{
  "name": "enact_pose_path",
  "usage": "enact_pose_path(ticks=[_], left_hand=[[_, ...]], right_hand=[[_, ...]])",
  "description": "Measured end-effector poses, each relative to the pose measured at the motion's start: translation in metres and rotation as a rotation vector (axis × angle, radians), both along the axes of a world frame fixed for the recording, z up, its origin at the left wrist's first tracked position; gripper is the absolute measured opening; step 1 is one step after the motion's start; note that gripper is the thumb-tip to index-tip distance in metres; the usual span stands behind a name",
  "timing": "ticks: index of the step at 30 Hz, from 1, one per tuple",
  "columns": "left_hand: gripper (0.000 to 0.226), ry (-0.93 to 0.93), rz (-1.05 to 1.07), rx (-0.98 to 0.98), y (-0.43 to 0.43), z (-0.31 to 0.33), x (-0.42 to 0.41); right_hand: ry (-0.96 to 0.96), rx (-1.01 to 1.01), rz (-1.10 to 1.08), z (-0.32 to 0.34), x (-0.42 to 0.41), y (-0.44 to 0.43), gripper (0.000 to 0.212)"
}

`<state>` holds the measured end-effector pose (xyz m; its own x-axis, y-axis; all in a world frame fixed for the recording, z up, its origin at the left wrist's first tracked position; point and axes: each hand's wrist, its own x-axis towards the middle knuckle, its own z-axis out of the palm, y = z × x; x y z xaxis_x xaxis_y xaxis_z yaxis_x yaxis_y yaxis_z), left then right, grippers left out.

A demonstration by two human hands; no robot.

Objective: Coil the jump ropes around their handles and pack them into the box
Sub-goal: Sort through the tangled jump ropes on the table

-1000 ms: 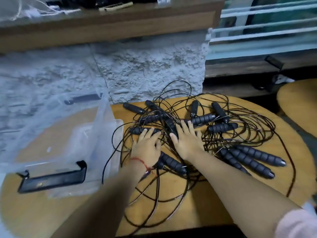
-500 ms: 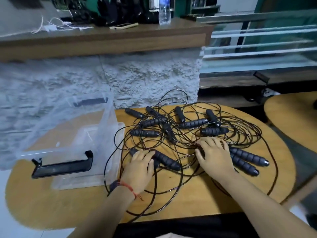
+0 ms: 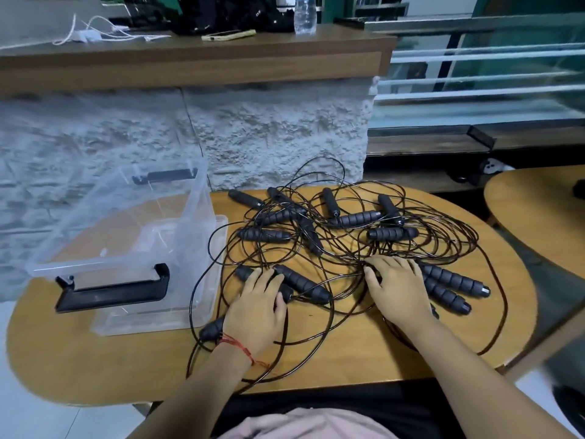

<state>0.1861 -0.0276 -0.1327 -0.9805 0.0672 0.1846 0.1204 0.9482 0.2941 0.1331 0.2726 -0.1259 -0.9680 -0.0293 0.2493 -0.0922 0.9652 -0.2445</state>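
Well, the jump ropes lay in one snarl of thin, glossy black cord across the middle of the round wooden table, with their ribbed, matt black handles pointing every way. The clear plastic box, with black clip handles at its ends, stood at nine o'clock, just beside the tangle.

The left hand, a red thread at its wrist, lay flat over one handle at seven o'clock of the heap. The right hand pressed spread fingers on the cords at five o'clock, beside two parallel handles. The hands were apart, and neither was clamped on anything.

A rough grey stone wall rose at twelve o'clock under a wooden counter bearing a water bottle. A second round table stood at three o'clock.
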Motion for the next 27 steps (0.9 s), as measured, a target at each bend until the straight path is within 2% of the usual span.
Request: enact_pose_path(ticks=[2, 5, 8, 11, 12, 14, 18, 21, 27], left_hand=[[0.040, -0.016, -0.015, 0.182, 0.001, 0.010, -0.002], [0.032, -0.099, 0.075, 0.697, -0.008, 0.046, -0.008], [0.033, 0.002, 0.155, 0.819, -0.029, 0.071, -0.005], [0.036, -0.072, 0.194, 0.894, -0.048, 0.069, 0.005], [0.038, -0.078, 0.191, 0.874, -0.054, 0.066, 0.010], [0.040, -0.079, 0.164, 0.713, -0.062, 0.059, 0.024], [0.018, -0.136, 0.095, 0.247, -0.063, 0.047, 0.041], [0.035, -0.201, 0.078, -0.114, -0.054, 0.034, 0.042], [0.036, 0.010, 0.018, -0.138, -0.044, 0.048, 0.045]], right_hand=[[0.013, -0.013, 0.000, 0.000, 0.000, 0.000, 0.037], [0.018, -0.023, 0.000, 0.000, -0.001, 0.000, 0.038], [0.012, -0.028, -0.004, 0.000, 0.000, 0.001, 0.039], [0.013, -0.030, 0.003, -0.002, 0.001, 0.003, 0.038], [0.014, -0.032, 0.007, -0.002, 0.001, 0.002, 0.038], [0.012, -0.038, 0.013, -0.004, 0.002, 0.001, 0.039], [0.017, -0.044, 0.025, -0.007, 0.004, -0.001, 0.039], [0.020, -0.039, 0.036, -0.006, 0.004, -0.002, 0.040], [0.049, -0.007, 0.113, -0.006, 0.015, -0.013, 0.041]])
